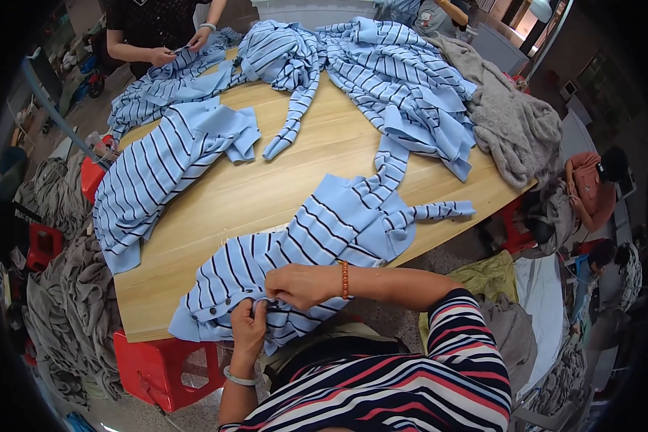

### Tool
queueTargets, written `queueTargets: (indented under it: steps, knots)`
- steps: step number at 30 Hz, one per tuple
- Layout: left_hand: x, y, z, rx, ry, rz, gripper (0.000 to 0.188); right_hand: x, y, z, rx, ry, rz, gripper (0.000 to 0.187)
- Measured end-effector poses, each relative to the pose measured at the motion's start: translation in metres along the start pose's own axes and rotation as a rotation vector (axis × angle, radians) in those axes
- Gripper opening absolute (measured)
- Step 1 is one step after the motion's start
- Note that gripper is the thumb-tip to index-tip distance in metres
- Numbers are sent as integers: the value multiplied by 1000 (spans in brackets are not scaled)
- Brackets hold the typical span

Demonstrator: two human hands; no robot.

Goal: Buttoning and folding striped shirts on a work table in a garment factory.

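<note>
A light-blue knit cardigan with dark stripes lies across the near side of the table, one sleeve stretching toward the right. Dark round buttons run along its front band near the table's edge. My left hand, a pale bangle on its wrist, pinches that band between thumb and fingers. Just above and to the right, my right hand is closed on the same band, its fingers bent down into the cloth. A beaded bracelet circles the right wrist. What lies between the right fingertips is hidden.
More striped knitwear lies on the wooden table, with a heap at the back. A grey knit pile hangs over the right edge. A co-worker's hands handle cloth at back left. A red stool stands below.
</note>
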State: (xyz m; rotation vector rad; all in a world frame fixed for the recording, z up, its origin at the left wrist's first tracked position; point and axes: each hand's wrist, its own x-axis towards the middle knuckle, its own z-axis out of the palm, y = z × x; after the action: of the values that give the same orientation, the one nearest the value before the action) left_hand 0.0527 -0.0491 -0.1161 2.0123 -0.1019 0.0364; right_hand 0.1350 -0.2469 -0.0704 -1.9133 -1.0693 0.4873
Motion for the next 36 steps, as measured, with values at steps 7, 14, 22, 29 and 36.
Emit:
queueTargets:
  steps: [7, 14, 22, 29, 36]
  knots:
    - [-32, 19, -36, -249, -45, -269, 11, -4, -3, -13, -87, 103, 77, 14]
    - [-45, 22, -35, -79, 73, -57, 7, 8, -30, 35, -96, 72, -179, 17]
    - [-44, 29, -30, -28, 43, -44, 10, 4, -42, 36, -244, 69, -137, 12]
    - [-44, 31, -27, 104, 53, -18, 10, 1, -44, 35, -370, 48, -110, 9]
    - [-40, 38, -31, 233, 43, -30, 7, -3, -43, 36, -152, 178, -268, 9]
